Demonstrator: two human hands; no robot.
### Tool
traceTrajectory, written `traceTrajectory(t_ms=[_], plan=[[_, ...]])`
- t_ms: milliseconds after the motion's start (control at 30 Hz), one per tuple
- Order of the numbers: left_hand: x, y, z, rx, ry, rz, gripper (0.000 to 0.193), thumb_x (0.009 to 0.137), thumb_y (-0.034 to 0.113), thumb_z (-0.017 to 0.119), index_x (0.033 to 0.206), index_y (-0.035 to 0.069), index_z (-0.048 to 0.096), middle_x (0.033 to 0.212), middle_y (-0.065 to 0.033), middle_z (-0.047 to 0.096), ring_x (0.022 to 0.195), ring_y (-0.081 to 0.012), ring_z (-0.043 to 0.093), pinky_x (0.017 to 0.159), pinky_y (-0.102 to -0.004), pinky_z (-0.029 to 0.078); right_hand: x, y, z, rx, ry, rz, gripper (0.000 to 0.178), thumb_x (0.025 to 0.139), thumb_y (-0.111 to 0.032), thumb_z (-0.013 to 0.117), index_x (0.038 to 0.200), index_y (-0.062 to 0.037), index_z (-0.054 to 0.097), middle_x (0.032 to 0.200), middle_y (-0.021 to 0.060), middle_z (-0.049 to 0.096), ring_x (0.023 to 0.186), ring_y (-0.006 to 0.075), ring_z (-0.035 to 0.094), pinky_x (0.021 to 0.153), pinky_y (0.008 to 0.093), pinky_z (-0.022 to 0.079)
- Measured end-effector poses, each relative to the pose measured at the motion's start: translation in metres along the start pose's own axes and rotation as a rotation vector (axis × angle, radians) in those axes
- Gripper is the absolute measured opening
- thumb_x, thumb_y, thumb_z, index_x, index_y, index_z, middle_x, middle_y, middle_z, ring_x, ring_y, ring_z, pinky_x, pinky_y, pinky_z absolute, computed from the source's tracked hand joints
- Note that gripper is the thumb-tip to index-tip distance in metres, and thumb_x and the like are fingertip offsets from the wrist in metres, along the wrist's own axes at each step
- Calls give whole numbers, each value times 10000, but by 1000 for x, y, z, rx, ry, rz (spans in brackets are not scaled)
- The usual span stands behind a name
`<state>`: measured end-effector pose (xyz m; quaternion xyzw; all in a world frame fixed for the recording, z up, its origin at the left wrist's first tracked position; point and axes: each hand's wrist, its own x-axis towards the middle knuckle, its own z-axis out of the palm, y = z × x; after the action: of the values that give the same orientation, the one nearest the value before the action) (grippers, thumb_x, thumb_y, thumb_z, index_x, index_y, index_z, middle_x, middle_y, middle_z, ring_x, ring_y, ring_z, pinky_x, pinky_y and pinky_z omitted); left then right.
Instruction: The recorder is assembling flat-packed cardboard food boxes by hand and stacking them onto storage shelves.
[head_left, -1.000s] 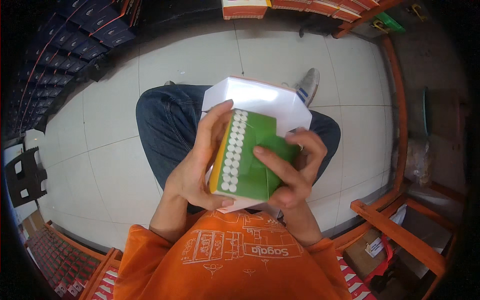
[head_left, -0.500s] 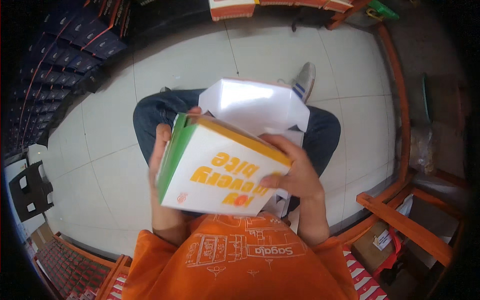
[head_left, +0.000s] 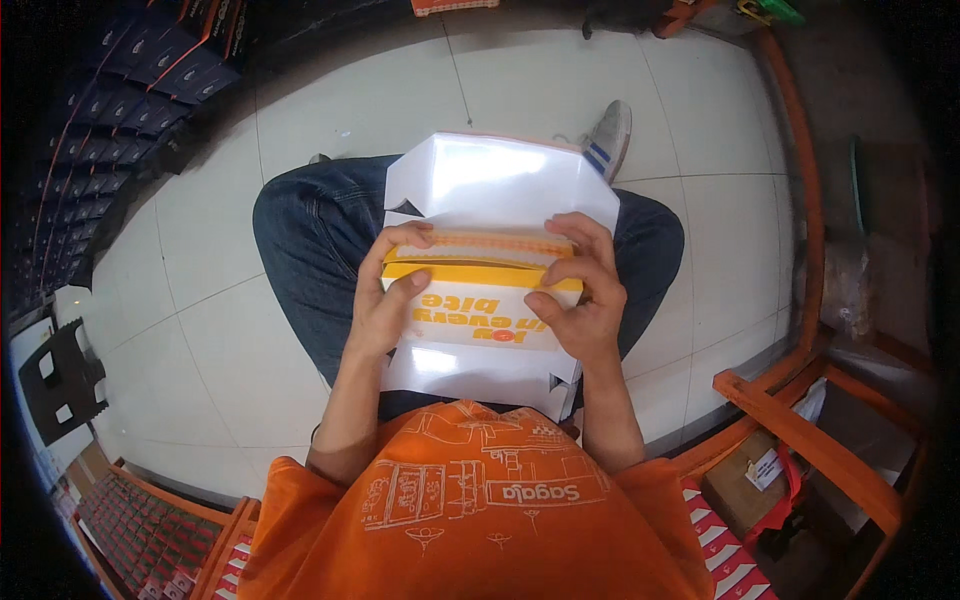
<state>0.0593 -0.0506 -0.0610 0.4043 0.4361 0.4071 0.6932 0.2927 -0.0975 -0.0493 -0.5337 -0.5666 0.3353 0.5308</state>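
Across seated person's jeans-clad lap [head_left: 310,225]: glossy white cardboard sheets [head_left: 500,178], angled corners. Over sheets, held at both ends: box [head_left: 472,306], white face, yellow lettering upside down, yellow band along far edge, pale orange-patterned panel beyond, narrow dark gap between. Left hand [head_left: 380,310]: grip closed on box's left end. Right hand [head_left: 595,305]: grip holding right end.

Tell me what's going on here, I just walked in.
A person in an orange shirt is holding a yellow and white box over their lap, the left hand at its left end and the right hand at its right. A narrow gap shows along the box's yellow edge. White cardboard lies beneath it across the legs, and dark blue boxes are stacked off to the left.
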Motion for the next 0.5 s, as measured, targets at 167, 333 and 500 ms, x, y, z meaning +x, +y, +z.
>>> traceTrajectory(t_ms=[167, 333, 500], plan=[[5, 1, 7, 16, 33, 6, 263, 773, 72, 610, 1034, 75, 573, 1213, -113, 540, 1128, -216, 519, 999, -314, 378, 3, 2, -6, 2, -38, -31, 269, 650, -93, 854, 780, -46, 623, 1319, 187, 499, 1238, 310, 504, 1016, 430, 411], [7, -6, -6, 294, -58, 166, 184, 842, 102, 621, 1019, 51, 613, 1202, -121, 555, 1144, -209, 521, 995, -315, 381, -2, 15, -3, -151, 25, -129, 253, 659, -50, 844, 852, -29, 683, 1309, 186, 500, 1207, 293, 529, 984, 392, 444], [2, -8, -15, 490, -112, 357, 202, 920, 200, 630, 1042, 38, 638, 1210, -141, 573, 1113, -211, 552, 959, -318, 421, -10, 6, 6, -94, 92, 277, 167, 833, -104, 736, 972, -15, 708, 1289, 187, 523, 1123, 262, 580, 962, 343, 453]])
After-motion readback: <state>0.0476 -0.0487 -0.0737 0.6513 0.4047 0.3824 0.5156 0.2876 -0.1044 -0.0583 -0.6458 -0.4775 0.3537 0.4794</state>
